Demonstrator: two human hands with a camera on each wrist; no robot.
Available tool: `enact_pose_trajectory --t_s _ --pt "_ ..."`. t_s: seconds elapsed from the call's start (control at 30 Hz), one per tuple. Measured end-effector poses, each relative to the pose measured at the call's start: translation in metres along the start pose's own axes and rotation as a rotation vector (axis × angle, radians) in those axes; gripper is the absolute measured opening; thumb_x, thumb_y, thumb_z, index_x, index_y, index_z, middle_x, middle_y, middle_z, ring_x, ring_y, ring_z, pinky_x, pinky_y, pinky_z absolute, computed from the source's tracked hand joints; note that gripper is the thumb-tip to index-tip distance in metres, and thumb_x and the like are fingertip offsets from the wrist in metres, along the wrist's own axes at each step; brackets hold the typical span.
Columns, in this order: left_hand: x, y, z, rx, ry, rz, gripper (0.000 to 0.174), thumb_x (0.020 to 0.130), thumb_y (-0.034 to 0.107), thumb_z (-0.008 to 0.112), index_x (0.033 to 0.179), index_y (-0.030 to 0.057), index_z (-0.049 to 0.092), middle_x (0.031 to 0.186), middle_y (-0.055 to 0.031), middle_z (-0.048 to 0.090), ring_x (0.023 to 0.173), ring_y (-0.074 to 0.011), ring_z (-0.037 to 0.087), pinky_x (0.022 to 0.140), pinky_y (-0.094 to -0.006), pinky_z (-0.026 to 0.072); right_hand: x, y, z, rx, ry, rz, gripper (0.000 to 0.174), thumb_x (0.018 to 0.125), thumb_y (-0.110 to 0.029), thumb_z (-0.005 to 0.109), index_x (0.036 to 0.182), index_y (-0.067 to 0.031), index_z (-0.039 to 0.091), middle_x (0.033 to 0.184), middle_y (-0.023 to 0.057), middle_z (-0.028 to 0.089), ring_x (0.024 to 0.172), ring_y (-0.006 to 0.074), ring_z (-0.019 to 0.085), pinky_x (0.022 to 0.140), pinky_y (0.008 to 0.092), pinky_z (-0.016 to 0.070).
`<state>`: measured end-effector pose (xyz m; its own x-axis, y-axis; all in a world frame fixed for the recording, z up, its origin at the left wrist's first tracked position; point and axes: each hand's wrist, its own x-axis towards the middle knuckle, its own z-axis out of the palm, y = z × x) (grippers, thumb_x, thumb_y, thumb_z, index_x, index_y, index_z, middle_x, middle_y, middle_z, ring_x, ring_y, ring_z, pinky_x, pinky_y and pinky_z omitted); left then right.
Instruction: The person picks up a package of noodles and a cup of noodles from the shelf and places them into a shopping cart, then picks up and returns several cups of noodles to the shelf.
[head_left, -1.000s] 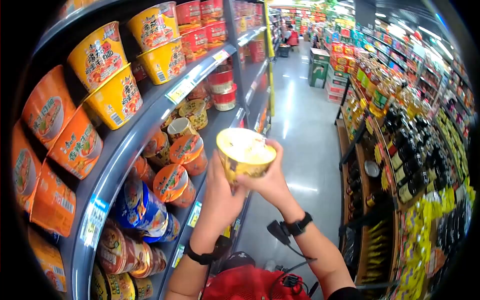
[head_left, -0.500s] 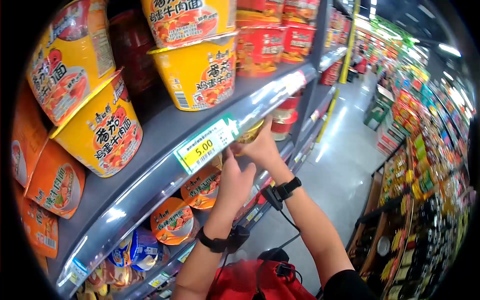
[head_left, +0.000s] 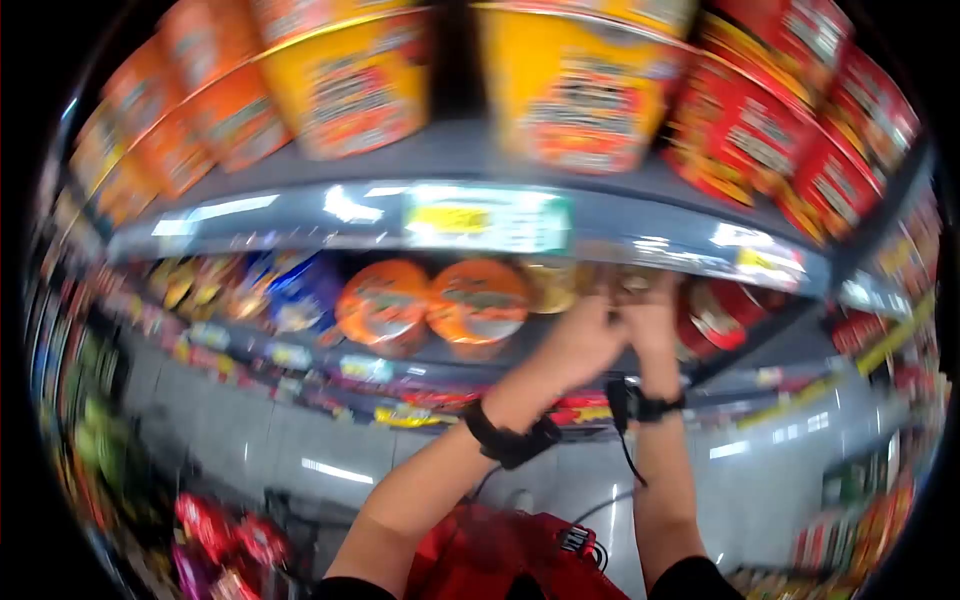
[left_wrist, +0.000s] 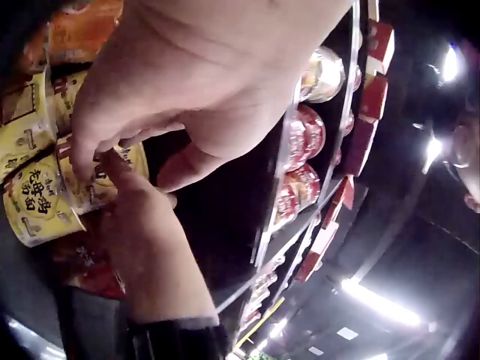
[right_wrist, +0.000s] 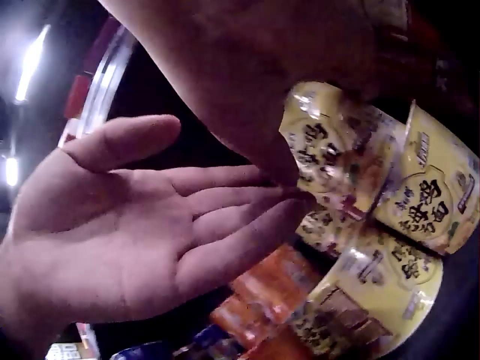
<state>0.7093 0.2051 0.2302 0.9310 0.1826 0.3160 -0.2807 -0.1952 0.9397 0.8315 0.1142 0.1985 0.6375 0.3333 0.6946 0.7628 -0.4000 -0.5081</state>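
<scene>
Left hand: your left hand (head_left: 580, 345) is open, its fingers nearly straight and its thumb apart, with the palm facing the right wrist camera; it grips nothing, and its fingertips are close to your right hand.
Right hand: your right hand (head_left: 652, 325) reaches in beside it and touches a yellow noodle cup (right_wrist: 337, 154); how far its fingers close round the cup is hidden, so you cannot tell whether it grips.
Cup in hand's reach: the yellow noodle cup is on the lower shelf (head_left: 420, 352), under the front edge of the upper shelf (head_left: 300, 222), just beside other yellow noodle cups (right_wrist: 431, 199) with black lettering.
Lower shelf, to your left: two orange noodle cups (head_left: 478, 300) side by side, then blue packaging (head_left: 300, 292).
Lower shelf, to your right: a red tub (head_left: 718, 315), blurred.
Upper shelf: large yellow cups (head_left: 590, 100) between orange cups (head_left: 235, 115) and red cups (head_left: 745, 130), with a price tag (head_left: 488, 218) on the front edge.
Wrists: a black band (head_left: 510, 435) on your left wrist, another (head_left: 645, 403) on your right.
</scene>
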Motion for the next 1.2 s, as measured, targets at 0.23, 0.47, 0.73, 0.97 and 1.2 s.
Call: enact_pose_trajectory --t_s 0.23,0.47,0.73,0.97,1.2 --pt "-0.248 0.058 -0.058 0.165 0.187 -0.231 0.07 0.091 0.009 0.064 0.154 0.0034 0.033 0.163 -0.0229 0.025 0.149 -0.0338 0.032 0.116 -0.0401 0.034 -0.118 -0.118 -0.06 0.765 -0.461 0.068 0.009 0.095 -0.002 0.056 0.102 0.0011 0.061 0.123 0.0177 0.064 0.137 0.0336 0.047 0.114 0.045 0.0343" --pt "-0.551 0.05 -0.121 1.315 0.868 -0.861 0.07 0.074 0.021 0.083 0.131 -0.0023 0.051 0.136 -0.026 0.052 0.13 -0.0462 0.046 0.11 -0.0504 0.0402 -0.213 -0.198 0.039 0.922 -1.357 0.34 0.01 0.097 -0.004 0.058 0.101 0.0018 0.066 0.09 0.0097 0.07 0.087 0.0162 0.067 0.083 0.0301 0.0525" --pt "-0.761 0.014 -0.097 1.057 1.015 -1.243 0.058 0.085 0.06 0.066 0.082 0.0025 0.064 0.079 -0.0212 0.066 0.084 -0.0407 0.065 0.072 -0.0501 0.0505 -0.334 -0.284 0.117 0.813 -1.919 0.299 0.019 0.1 -0.01 0.059 0.114 0.0006 0.063 0.099 0.0102 0.071 0.092 0.017 0.069 0.084 0.0298 0.0546" --pt "-0.746 0.004 -0.073 1.082 1.06 -1.243 0.056 0.086 0.062 0.064 0.077 0.0064 0.064 0.072 -0.0159 0.065 0.074 -0.0392 0.064 0.063 -0.0473 0.0493 -0.353 -0.292 0.118 0.798 -2.086 0.287 0.021 0.1 -0.014 0.058 0.114 0.0007 0.063 0.099 0.0104 0.071 0.09 0.0167 0.068 0.083 0.0286 0.0537" --pt "-0.685 -0.003 0.009 1.098 1.098 -1.244 0.053 0.086 0.06 0.063 0.07 0.0099 0.064 0.066 -0.0124 0.064 0.069 -0.0357 0.065 0.058 -0.0462 0.0484 -0.364 -0.268 0.143 0.756 -2.305 0.111 0.023 0.099 -0.018 0.059 0.114 -0.0014 0.064 0.099 0.0072 0.07 0.09 0.0151 0.067 0.081 0.0279 0.0527"
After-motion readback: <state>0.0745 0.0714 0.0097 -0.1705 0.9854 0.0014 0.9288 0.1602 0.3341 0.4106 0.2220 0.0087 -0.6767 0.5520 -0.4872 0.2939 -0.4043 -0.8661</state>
